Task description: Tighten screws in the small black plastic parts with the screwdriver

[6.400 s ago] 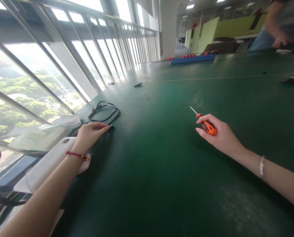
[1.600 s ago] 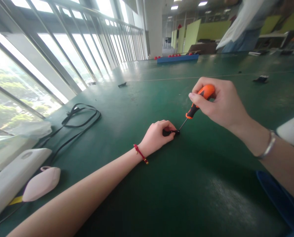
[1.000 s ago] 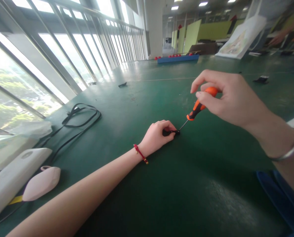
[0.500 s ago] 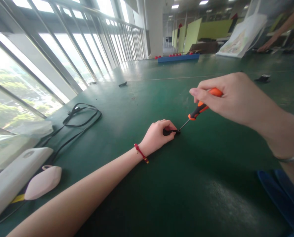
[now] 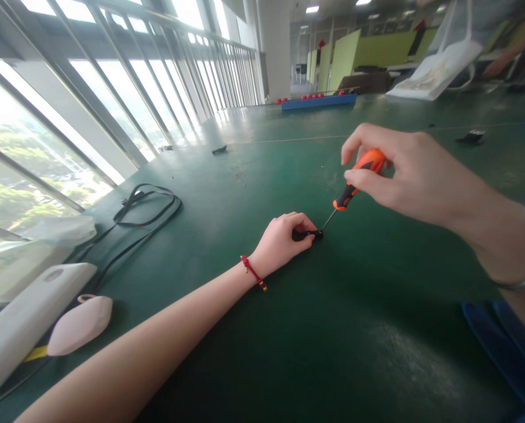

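Observation:
My left hand (image 5: 284,238) rests on the green table (image 5: 227,352), its thumb and fingers closed around a small black part (image 5: 304,235). What kind of part it is does not show, since the fingers cover much of it. A screwdriver (image 5: 361,174) with an orange and black handle slants down to the right end of that part, its tip touching or very near it. My right hand (image 5: 403,170) grips the handle from above with thumb and fingers, the index finger lifted away from it.
At left lie a black cable (image 5: 150,220), a white power bank-like block (image 5: 37,317) and a pale pink case (image 5: 81,326). Small black pieces (image 5: 219,150) (image 5: 470,137) sit farther back. Beyond are a blue tray (image 5: 319,102), a white bag (image 5: 434,70) and another person's arm (image 5: 518,53).
My right hand's fingers have loosened and shifted on the screwdriver handle, which has tipped slightly left. The left hand stays in place. In the background, the white bag has sagged lower.

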Demonstrator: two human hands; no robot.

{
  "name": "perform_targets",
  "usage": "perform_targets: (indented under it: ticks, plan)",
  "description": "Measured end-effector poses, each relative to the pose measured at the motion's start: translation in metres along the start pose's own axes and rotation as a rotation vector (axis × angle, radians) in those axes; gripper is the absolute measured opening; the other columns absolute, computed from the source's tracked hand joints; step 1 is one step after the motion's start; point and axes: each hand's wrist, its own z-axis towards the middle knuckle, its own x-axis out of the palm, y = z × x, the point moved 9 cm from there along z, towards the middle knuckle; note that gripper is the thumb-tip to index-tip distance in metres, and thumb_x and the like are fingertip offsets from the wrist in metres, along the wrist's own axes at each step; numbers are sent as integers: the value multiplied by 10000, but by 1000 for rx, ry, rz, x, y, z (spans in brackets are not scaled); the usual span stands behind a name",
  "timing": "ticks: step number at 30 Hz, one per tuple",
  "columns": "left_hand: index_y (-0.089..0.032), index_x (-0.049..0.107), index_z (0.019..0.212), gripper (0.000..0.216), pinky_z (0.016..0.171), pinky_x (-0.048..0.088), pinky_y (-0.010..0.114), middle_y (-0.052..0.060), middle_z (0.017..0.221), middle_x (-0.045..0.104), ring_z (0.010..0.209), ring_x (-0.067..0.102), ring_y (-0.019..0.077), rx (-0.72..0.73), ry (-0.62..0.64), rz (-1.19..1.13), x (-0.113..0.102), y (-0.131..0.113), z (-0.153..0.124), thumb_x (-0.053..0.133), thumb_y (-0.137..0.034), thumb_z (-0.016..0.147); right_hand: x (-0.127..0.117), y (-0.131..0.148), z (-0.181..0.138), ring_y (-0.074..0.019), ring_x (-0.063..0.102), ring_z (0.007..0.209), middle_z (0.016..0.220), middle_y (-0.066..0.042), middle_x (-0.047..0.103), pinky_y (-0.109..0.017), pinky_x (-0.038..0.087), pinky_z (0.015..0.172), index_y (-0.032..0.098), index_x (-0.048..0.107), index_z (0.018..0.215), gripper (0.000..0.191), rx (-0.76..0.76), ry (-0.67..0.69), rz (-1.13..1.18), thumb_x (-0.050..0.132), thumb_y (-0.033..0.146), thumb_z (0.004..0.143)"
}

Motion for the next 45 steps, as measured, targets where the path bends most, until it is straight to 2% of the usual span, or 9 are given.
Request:
perform_targets:
  ticks: [7, 11, 15, 19, 24, 28, 30, 40, 45]
  plan:
    - [-176, 662, 852, 110, 763, 504, 278, 25, 858, 659, 804, 603, 155, -1, 2, 12, 0, 1, 0, 586, -179, 773, -1, 1, -1, -116, 433, 510, 609, 31, 549, -281, 286, 510, 250, 559, 876, 170, -16, -15, 13, 627, 246, 720]
    - [-175, 663, 850, 107, 765, 506, 276, 25, 862, 659, 807, 604, 155, -2, 0, 8, 0, 2, 0, 592, -176, 770, 0, 2, -1, -101, 325, 453, 496, 23, 435, -295, 244, 485, 222, 540, 660, 277, -10, 8, -39, 494, 417, 851]
    - [-172, 664, 851, 109, 768, 505, 279, 25, 864, 658, 810, 601, 156, -6, 3, 11, 0, 1, 0, 589, -179, 773, -1, 2, -1, -112, 417, 503, 610, 35, 540, -286, 285, 506, 249, 539, 883, 159, -11, -19, 16, 600, 249, 737]
    - [-175, 667, 854, 115, 765, 504, 278, 26, 869, 657, 811, 599, 157, -9, 3, 12, 0, 1, 0, 587, -176, 772, 0, 2, -1, -100, 324, 456, 517, 23, 458, -297, 250, 489, 218, 509, 641, 289, -1, -8, -38, 509, 432, 836]
    - [-172, 667, 856, 117, 767, 502, 278, 27, 867, 657, 809, 598, 157, -8, 4, 11, 0, 0, 0, 590, -170, 767, 0, 3, -1, -118, 432, 516, 616, 31, 551, -289, 289, 521, 254, 548, 915, 179, 2, -3, 15, 610, 285, 750]
    - [-170, 668, 853, 118, 763, 503, 275, 26, 863, 656, 803, 598, 155, -1, 4, 4, 0, 0, 1, 589, -165, 765, 2, 4, -1, -101, 343, 464, 515, 18, 468, -298, 258, 501, 217, 554, 668, 266, -3, 22, -30, 516, 419, 838]
    - [-170, 668, 854, 119, 760, 503, 274, 25, 865, 658, 805, 599, 156, -3, 5, 2, 0, 0, 1, 588, -167, 766, 0, 4, -1, -103, 385, 483, 559, 26, 514, -287, 275, 507, 230, 579, 791, 108, -11, 7, -15, 576, 337, 789]
    - [-171, 666, 846, 112, 768, 498, 276, 22, 861, 657, 807, 596, 155, -6, -7, 5, 0, 1, 0, 591, -164, 763, 1, 3, -2, -105, 428, 499, 646, 39, 574, -278, 306, 523, 253, 554, 955, 218, 3, 23, 9, 600, 313, 750]
    - [-170, 667, 849, 117, 768, 496, 275, 22, 858, 656, 801, 595, 153, -1, -4, 0, 0, 1, 0, 588, -165, 763, 2, 4, -3, -124, 418, 504, 575, 7, 523, -295, 278, 523, 228, 574, 724, 222, -1, 33, -17, 509, 408, 838]
